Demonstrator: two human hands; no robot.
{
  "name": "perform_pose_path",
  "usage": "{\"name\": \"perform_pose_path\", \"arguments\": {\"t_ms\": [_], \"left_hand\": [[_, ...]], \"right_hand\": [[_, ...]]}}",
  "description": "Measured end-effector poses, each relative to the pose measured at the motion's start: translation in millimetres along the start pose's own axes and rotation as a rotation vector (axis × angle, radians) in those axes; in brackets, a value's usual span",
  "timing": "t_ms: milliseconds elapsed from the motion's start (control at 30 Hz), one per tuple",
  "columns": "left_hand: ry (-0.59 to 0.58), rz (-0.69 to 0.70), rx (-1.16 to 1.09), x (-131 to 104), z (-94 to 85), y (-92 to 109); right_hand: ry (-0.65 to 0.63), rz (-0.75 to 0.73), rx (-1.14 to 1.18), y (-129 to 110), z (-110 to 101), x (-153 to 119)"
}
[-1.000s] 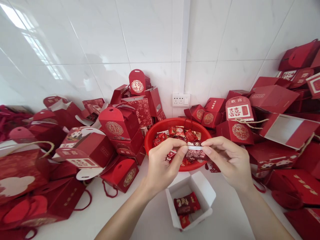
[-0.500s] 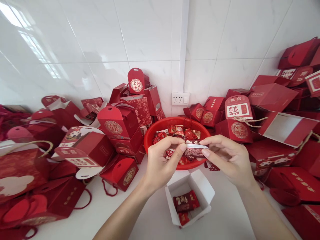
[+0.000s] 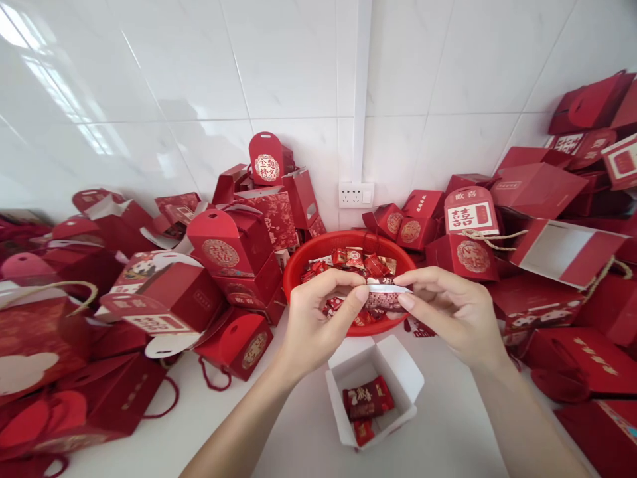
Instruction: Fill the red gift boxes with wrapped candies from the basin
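Between my two hands is a dark red wrapped candy point(image 3: 384, 300) with a pale seam facing me. My left hand point(image 3: 323, 318) pinches its left end between thumb and fingers. At the other end, my right hand point(image 3: 455, 315) grips it the same way. Behind the hands stands a red plastic basket point(image 3: 293, 265) holding several wrapped sweets; the hands cover part of its front. Closer to me, an open white-lined box point(image 3: 343, 428) sits on the table below the held candy. Inside lie a dark red packet point(image 3: 367, 399) and a smaller bright red sweet point(image 3: 363, 431).
Red gift boxes point(image 3: 226, 249) are heaped on the left, some with cord handles. Another pile of red boxes point(image 3: 470, 255) fills the right side, several standing open. A tiled wall with a socket point(image 3: 354, 195) rises behind the white table point(image 3: 298, 425).
The whole view has shifted slightly, so things appear a little further left. Both hands keep hold of the candy, with hardly any change in their grip.
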State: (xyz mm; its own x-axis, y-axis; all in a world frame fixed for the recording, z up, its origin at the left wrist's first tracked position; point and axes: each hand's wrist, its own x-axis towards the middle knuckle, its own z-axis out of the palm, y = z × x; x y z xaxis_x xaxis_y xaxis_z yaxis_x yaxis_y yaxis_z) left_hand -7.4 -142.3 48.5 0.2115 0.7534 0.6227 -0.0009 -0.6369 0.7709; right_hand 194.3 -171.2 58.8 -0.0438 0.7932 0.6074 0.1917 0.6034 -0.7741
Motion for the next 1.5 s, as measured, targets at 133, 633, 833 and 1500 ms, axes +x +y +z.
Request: {"name": "perform_pose_path", "arguments": {"t_ms": [133, 633, 833, 1500], "left_hand": [[-0.04, -0.052, -0.051, 1.2, -0.9, 0.5], [-0.051, -0.077, -0.089, 1.0, 0.2, 4.0], [-0.046, -0.079, -0.086, 1.3, 1.3, 4.6], [-0.017, -0.07, -0.05, 0.4, 1.7, 2.4]], "right_hand": [[-0.003, 0.004, -0.017, -2.1, -1.9, 0.8], [0.007, 0.047, -0.06, 1.1, -4.9, -2.6], [0.002, 0.055, -0.067, 0.3, -4.5, -1.6], [-0.019, 0.08, -0.055, -2.4, -3.0, 0.2]]}}
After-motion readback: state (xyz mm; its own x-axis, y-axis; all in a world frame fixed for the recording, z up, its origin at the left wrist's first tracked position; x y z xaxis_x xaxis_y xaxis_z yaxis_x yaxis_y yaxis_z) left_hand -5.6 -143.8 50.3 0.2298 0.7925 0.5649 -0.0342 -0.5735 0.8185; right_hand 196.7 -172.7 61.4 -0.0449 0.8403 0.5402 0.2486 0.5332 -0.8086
